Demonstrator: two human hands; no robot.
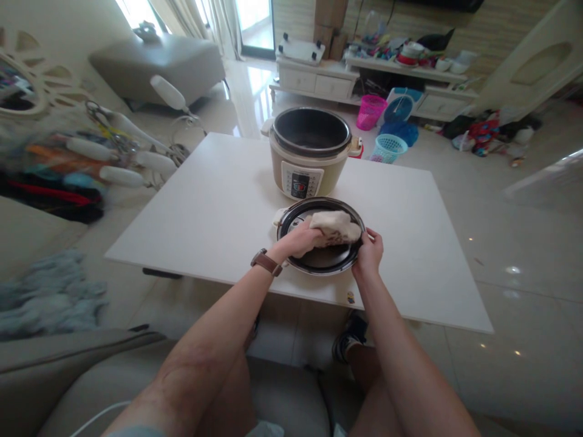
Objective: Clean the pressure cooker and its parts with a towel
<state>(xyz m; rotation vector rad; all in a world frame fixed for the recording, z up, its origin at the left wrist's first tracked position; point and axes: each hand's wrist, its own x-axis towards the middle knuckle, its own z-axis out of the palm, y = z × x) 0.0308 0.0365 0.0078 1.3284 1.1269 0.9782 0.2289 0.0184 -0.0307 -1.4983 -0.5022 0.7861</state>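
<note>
A round pressure cooker lid [314, 261] rests inner side up near the front of the white table [195, 212]. My left hand [301, 238], with a brown watch on its wrist, is closed on a cream cloth [336, 224] held against the lid's inside. Gripping the lid's right rim is my right hand [370, 250], its thumb on top and the other fingers partly hidden. Just behind the lid stands the electric pressure cooker [310, 164], uncovered, showing a dark inner pot and a front control panel.
A small cartoon sticker [350, 297] is on the table's front edge. Beyond the table, a pink basket [371, 111] and a light blue basket [388, 149] stand on the floor. White-shaded lamp arms [155, 162] reach close to the table's left side.
</note>
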